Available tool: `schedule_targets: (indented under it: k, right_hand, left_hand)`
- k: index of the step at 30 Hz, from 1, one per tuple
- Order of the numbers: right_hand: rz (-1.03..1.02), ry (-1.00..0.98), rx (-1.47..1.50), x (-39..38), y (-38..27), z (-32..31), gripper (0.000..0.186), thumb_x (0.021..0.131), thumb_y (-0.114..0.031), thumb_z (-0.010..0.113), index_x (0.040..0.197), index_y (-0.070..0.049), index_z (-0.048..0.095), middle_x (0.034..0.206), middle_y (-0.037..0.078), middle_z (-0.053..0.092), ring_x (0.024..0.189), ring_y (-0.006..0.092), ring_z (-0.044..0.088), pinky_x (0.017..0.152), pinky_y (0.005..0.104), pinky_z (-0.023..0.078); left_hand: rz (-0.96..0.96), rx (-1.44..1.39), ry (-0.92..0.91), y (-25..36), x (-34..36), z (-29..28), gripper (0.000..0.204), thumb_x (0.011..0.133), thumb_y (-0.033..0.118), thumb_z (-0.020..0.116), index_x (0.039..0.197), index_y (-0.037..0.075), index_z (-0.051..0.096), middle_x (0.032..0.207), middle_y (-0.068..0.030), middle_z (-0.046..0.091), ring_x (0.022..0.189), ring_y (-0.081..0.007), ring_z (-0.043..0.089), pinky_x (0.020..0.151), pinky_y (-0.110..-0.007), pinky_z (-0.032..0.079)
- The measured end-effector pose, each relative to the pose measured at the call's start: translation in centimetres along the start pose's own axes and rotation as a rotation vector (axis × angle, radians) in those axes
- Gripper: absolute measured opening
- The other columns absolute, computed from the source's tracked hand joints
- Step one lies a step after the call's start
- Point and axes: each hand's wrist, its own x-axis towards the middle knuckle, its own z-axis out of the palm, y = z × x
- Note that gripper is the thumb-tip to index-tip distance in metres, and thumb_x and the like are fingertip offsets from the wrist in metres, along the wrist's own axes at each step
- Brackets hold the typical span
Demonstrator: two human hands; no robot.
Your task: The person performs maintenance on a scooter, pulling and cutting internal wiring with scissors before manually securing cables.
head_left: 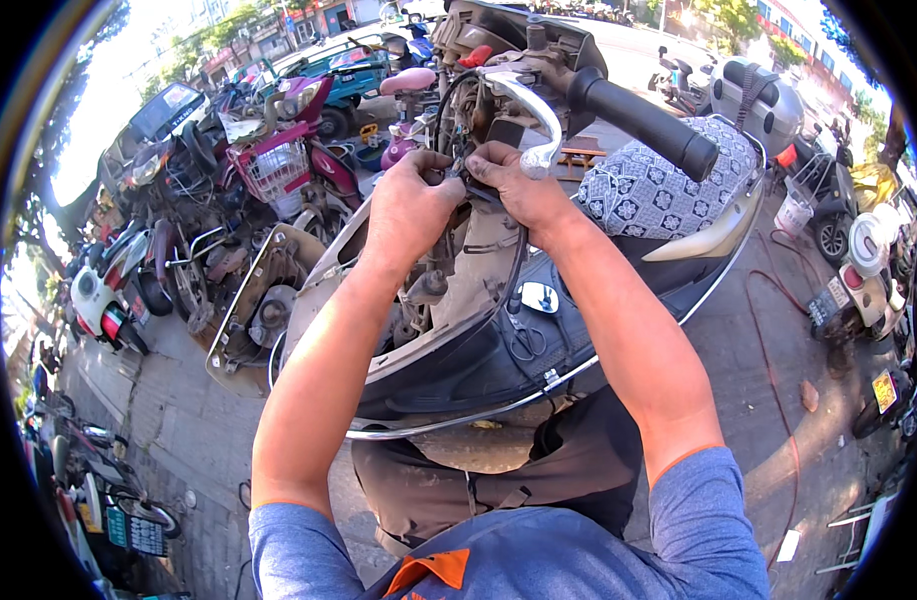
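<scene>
Head-worn fisheye view, angled downward

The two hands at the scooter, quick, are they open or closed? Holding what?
Left hand: closed in a pinch; anything held is too small to tell.
Right hand: pinched closed too; can't tell what's held.

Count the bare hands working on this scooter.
2: the left hand and, to its right, the right hand, close together near the silver brake lever. Both show plainly.

An open-air roadside repair spot — a scooter (448, 362) with opened bodywork mid-view, heaped vehicle parts (190, 168) at ten o'clock, buildings (270, 46) at eleven.
</scene>
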Motion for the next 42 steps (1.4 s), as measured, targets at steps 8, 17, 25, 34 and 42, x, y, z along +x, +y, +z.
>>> schedule_targets:
  k: [8, 17, 25, 34, 42]
  right_hand:
    - [-0.228, 0.195, -0.492, -0.4, -0.7, 0.5, 0.023, 0.101, -0.015, 0.073, 0.119, -0.001, 0.071, 0.105, 0.006, 0.075, 0.098, 0.0133, 0.068, 0.091, 0.0294, 0.054]
    - [-0.446, 0.338, -1.166, -1.3, -1.9, 1.8, 0.023, 0.092, -0.016, 0.08, 0.112, -0.005, 0.077, 0.099, 0.01, 0.08, 0.091, 0.0204, 0.077, 0.084, 0.0353, 0.059]
    - [-0.397, 0.312, -0.968, -0.9, -1.7, 1.5, 0.022, 0.092, -0.014, 0.077, 0.111, -0.003, 0.072, 0.099, 0.01, 0.078, 0.09, 0.0208, 0.076, 0.083, 0.0358, 0.059]
    - [-0.219, 0.324, -0.949, -1.9, -2.4, 2.2, 0.039, 0.092, -0.033, 0.073, 0.103, 0.005, 0.073, 0.097, 0.026, 0.076, 0.098, 0.0425, 0.074, 0.087, 0.0489, 0.057]
    - [-0.029, 0.121, -0.277, -0.5, -0.3, 0.4, 0.008, 0.1, -0.018, 0.07, 0.099, -0.01, 0.07, 0.086, -0.004, 0.065, 0.076, 0.0059, 0.057, 0.068, 0.0265, 0.046]
  left_hand:
    - [-0.383, -0.595, -0.193, -0.1, 1.3, -0.9, 0.018, 0.096, 0.013, 0.065, 0.103, 0.001, 0.077, 0.085, -0.0025, 0.07, 0.067, -0.0112, 0.061, 0.062, -0.028, 0.048]
    - [-0.474, -0.624, -0.292, -0.4, 1.8, -1.6, 0.015, 0.1, 0.018, 0.063, 0.106, 0.008, 0.073, 0.082, 0.0005, 0.065, 0.063, -0.0076, 0.054, 0.056, -0.024, 0.039]
    - [-0.329, -0.625, -0.314, -0.3, 1.6, -0.9, 0.019, 0.098, 0.01, 0.067, 0.115, 0.003, 0.07, 0.094, -0.0027, 0.069, 0.074, -0.0101, 0.062, 0.064, -0.024, 0.046]
    - [-0.095, -0.455, -0.128, -2.5, 0.6, 1.3, 0.025, 0.099, 0.005, 0.069, 0.121, -0.006, 0.067, 0.091, -0.0104, 0.073, 0.069, -0.0168, 0.071, 0.064, -0.03, 0.058]
    - [-0.203, -0.798, -0.137, -3.1, 0.4, 1.2, 0.027, 0.1, 0.001, 0.067, 0.127, -0.006, 0.062, 0.089, -0.0094, 0.068, 0.073, -0.0169, 0.069, 0.067, -0.033, 0.061]
